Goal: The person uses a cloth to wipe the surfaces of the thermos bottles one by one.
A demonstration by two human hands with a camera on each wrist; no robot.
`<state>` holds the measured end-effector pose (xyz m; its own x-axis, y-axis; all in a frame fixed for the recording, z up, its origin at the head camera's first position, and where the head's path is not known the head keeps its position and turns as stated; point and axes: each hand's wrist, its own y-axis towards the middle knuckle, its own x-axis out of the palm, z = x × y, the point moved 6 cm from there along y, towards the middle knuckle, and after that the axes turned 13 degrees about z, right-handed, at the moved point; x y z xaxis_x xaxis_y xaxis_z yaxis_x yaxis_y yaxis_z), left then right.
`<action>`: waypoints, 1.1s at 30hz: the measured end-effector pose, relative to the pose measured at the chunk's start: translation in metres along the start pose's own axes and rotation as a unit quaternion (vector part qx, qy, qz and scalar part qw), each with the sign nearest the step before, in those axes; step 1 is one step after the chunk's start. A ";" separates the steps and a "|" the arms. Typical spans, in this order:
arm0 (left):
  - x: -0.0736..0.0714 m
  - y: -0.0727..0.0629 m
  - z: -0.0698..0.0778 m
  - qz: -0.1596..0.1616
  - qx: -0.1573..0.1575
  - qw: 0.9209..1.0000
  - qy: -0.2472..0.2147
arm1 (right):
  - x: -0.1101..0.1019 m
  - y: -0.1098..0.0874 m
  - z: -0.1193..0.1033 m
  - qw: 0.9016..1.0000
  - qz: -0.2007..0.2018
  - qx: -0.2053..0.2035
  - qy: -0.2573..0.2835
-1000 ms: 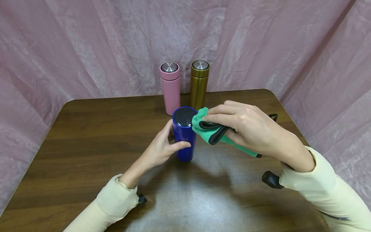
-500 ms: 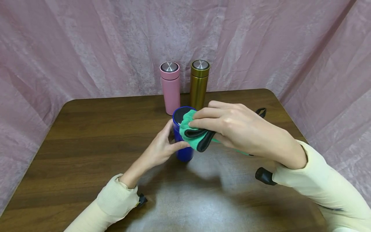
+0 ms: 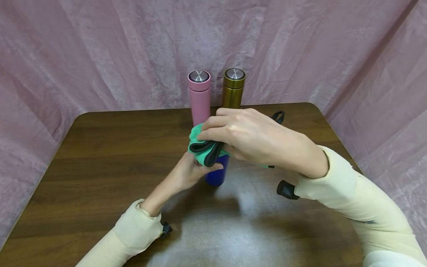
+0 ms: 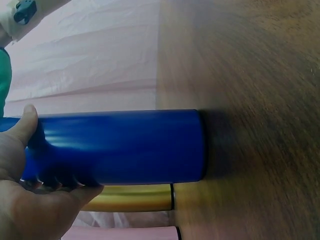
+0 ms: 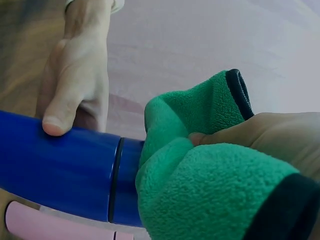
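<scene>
A blue thermos bottle (image 4: 125,145) stands upright on the wooden table, its lid covered by cloth in the head view. My left hand (image 3: 188,172) grips its upper body from the left, thumb across the front. Above it, my right hand (image 3: 247,133) holds a bunched green cloth (image 5: 210,185) with black edging. In the right wrist view the cloth lies against the bottle's lid end, just past the dark seam. The cloth hides the top of the lid, and my right fingers are partly buried in its folds.
Behind the blue bottle stand a pink thermos bottle (image 3: 200,100) and a gold thermos bottle (image 3: 233,89), both upright near the back edge of the wooden table (image 3: 100,167). A pink curtain (image 3: 150,55) hangs behind and at the sides.
My right hand has moved left with the green cloth, from the bottle's right side to over its lid, which is now covered. My left hand keeps its grip on the bottle.
</scene>
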<state>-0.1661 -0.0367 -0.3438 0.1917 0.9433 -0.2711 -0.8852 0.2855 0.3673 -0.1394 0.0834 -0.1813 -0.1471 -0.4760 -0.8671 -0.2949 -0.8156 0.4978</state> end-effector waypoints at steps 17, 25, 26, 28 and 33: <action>0.002 0.000 -0.003 0.001 -0.074 0.996 -0.047 | 0.006 0.019 0.028 0.998 -0.024 0.030 0.051; 0.001 0.003 -0.004 0.009 -0.082 0.996 -0.032 | 0.011 0.028 0.048 0.996 -0.045 0.073 0.037; 0.001 0.003 -0.004 0.011 -0.078 0.997 -0.029 | 0.012 0.028 0.051 0.995 -0.045 0.079 0.038; 0.001 0.004 -0.004 0.015 -0.073 0.997 -0.026 | 0.012 0.027 0.057 0.994 -0.045 0.089 0.042; 0.000 0.004 -0.004 0.021 -0.071 0.997 -0.018 | 0.010 0.019 0.071 0.992 -0.032 0.112 0.053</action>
<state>-0.1711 -0.0357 -0.3457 0.1657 0.9600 -0.2256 -0.9433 0.2210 0.2477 -0.2131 0.0868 -0.1817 -0.0241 -0.4665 -0.8842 -0.5042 -0.7581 0.4137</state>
